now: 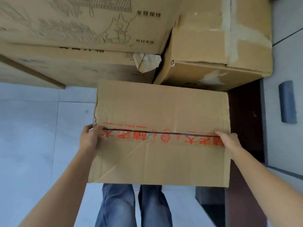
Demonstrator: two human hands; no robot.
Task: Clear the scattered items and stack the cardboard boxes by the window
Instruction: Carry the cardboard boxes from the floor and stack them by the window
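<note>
A brown cardboard box (160, 112) with red printed tape along its top seam is held out in front of me, above my legs. My left hand (89, 138) grips its left edge at the seam, thumb on top. My right hand (227, 140) grips the right edge the same way. Beyond it stand larger cardboard boxes: a wide flat one with line drawings (78, 22) lying on another long box (73, 69), and a taped box (218, 43) to the right.
Pale grey floor tiles (32, 128) spread to the left. A dark brown panel (244, 120) lies under the box's right side. A grey cylinder (287, 102) rests on the floor at right. My jeans-clad legs (134, 205) are below the box.
</note>
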